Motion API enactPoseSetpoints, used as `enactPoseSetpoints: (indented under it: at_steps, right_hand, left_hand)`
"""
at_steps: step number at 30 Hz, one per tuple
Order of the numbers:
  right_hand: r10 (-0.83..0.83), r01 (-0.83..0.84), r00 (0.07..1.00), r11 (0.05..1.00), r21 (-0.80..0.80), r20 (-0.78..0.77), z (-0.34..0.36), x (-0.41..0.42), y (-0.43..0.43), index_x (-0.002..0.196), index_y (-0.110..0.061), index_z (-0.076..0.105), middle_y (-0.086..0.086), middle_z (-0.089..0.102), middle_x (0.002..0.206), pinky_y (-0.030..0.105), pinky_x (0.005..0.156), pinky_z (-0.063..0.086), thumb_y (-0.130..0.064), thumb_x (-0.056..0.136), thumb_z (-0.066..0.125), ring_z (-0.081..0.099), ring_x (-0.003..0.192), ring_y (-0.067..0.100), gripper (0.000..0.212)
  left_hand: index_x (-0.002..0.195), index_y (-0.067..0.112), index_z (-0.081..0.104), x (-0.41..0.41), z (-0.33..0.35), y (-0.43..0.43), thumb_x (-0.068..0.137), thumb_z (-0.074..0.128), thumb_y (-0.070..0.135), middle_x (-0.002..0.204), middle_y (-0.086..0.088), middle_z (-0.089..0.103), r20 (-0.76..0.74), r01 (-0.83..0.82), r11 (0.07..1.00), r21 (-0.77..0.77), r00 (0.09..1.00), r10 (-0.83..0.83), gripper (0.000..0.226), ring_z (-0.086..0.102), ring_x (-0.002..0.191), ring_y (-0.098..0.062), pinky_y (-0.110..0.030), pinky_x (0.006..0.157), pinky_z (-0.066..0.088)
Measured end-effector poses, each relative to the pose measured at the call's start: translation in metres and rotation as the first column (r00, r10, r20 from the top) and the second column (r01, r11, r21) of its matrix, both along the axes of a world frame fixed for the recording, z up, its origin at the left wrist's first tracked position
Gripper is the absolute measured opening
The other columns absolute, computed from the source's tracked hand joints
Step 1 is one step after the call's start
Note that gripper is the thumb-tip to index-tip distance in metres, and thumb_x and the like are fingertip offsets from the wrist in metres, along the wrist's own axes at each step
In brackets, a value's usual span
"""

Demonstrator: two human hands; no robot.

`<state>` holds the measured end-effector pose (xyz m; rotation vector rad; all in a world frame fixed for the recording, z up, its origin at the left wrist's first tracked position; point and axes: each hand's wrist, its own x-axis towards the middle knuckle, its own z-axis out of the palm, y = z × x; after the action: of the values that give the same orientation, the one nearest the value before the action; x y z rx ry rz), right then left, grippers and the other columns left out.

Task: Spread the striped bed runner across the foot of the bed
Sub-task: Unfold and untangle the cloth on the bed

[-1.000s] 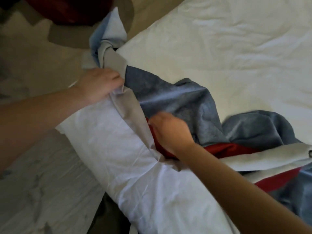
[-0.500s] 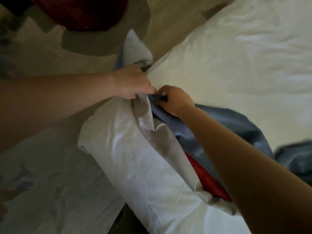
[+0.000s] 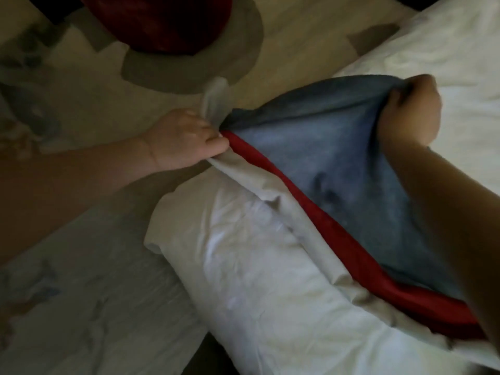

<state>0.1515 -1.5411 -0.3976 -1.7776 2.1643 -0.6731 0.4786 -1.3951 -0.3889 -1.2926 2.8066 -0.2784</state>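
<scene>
The striped bed runner [image 3: 338, 171], banded blue, red and grey, lies over the corner of the white-covered bed [image 3: 257, 280], its end stretched taut between the two hands. The left hand [image 3: 186, 142] grips the bunched grey and red edge off the bed's corner, knuckles up, above the patterned carpet [image 3: 81, 109]. The right hand [image 3: 408, 109], fist raised, clutches the blue edge over the bed. Half a second ago the hands were nearly touching at the corner; since then the right has drawn away, opening the runner's width. A dark red rounded object [image 3: 162, 20] sits on the floor beyond.
</scene>
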Motion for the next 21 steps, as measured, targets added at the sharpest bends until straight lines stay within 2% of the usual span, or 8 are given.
enactPoseSetpoints:
  at_steps: [3,5,8,10,12,15,18,21]
  right_hand:
    - [0.084,-0.08,0.996,0.992,0.099,-0.037,-0.006,-0.001,0.006,0.118,-0.013,0.049,0.014,0.059,0.116,0.037,0.078,0.039,-0.03,0.091,0.046,0.055,0.106,0.034,0.032]
    - [0.253,-0.23,0.965,0.944,0.235,-0.071,-0.011,0.003,0.018,0.128,-0.014,0.043,0.014,0.054,0.125,0.043,0.09,0.04,-0.032,0.09,0.055,0.05,0.116,0.035,0.044]
    - [0.373,-0.324,0.914,0.909,0.262,-0.163,-0.016,-0.001,0.031,0.133,-0.015,0.041,0.014,0.046,0.132,0.048,0.095,0.036,-0.035,0.088,0.06,0.044,0.122,0.035,0.052]
    - [0.382,-0.33,0.895,0.914,0.236,-0.23,-0.017,-0.012,0.041,0.13,-0.014,0.045,0.014,0.047,0.129,0.047,0.093,0.036,-0.03,0.09,0.056,0.044,0.119,0.035,0.045]
    - [0.382,-0.349,0.885,0.923,0.163,-0.268,-0.013,-0.026,0.056,0.122,-0.011,0.05,0.016,0.049,0.122,0.046,0.089,0.038,-0.025,0.09,0.053,0.047,0.111,0.036,0.036]
    - [0.501,-0.499,0.846,0.864,0.061,-0.18,-0.005,-0.043,0.101,0.1,-0.015,0.056,0.008,0.055,0.096,0.037,0.07,0.041,-0.038,0.09,0.053,0.054,0.086,0.026,0.025]
    - [0.714,-0.636,0.69,0.676,0.373,-0.118,-0.005,-0.055,0.168,0.083,-0.029,0.055,-0.009,0.056,0.071,0.026,0.058,0.039,-0.068,0.081,0.04,0.054,0.064,0.015,0.042]
    - [0.808,-0.601,0.577,0.521,0.606,-0.122,-0.023,-0.073,0.221,0.098,-0.029,0.053,-0.006,0.06,0.087,0.026,0.063,0.044,-0.067,0.079,0.052,0.062,0.078,0.017,0.043]
  left_hand:
    - [0.075,0.013,0.052,-0.003,-0.017,0.01,0.083,0.051,0.011,0.056,-0.008,0.054,0.091,-0.003,0.981,0.192,0.996,-0.014,0.009,0.052,0.049,-0.025,-0.031,0.051,0.045]
    - [0.085,0.021,0.058,-0.003,-0.033,0.019,0.084,0.052,0.02,0.077,-0.002,0.065,0.366,-0.12,0.919,0.375,0.93,-0.028,0.006,0.063,0.072,-0.025,-0.033,0.068,0.05]
    - [0.1,0.023,0.062,0.002,-0.046,0.023,0.09,0.048,0.021,0.106,-0.001,0.065,0.554,-0.402,0.813,0.422,0.824,0.12,0.018,0.058,0.103,-0.024,-0.023,0.086,0.04]
    - [0.105,0.019,0.062,-0.003,-0.047,0.018,0.09,0.048,0.019,0.11,-0.001,0.062,0.642,-0.476,0.771,0.423,0.758,0.116,0.021,0.055,0.107,-0.024,-0.025,0.092,0.037]
    - [0.105,0.026,0.06,-0.012,-0.037,0.012,0.09,0.051,0.028,0.102,0.005,0.059,0.709,-0.498,0.807,0.319,0.69,0.146,0.018,0.056,0.1,-0.019,-0.03,0.089,0.039]
    - [0.1,0.028,0.059,-0.036,-0.022,0.008,0.083,0.055,0.037,0.088,0.006,0.059,0.409,-0.339,0.847,0.409,0.898,0.161,0.02,0.058,0.08,-0.014,-0.027,0.07,0.047]
    - [0.103,0.03,0.054,-0.076,-0.024,0.02,0.081,0.055,0.047,0.091,0.01,0.056,0.117,0.076,0.87,0.487,0.981,-0.152,0.028,0.053,0.081,-0.01,-0.027,0.068,0.044]
    - [0.11,0.028,0.053,-0.112,-0.031,0.029,0.084,0.058,0.044,0.1,0.009,0.056,0.082,0.09,0.837,0.54,0.984,-0.158,0.031,0.052,0.088,-0.011,-0.03,0.072,0.046]
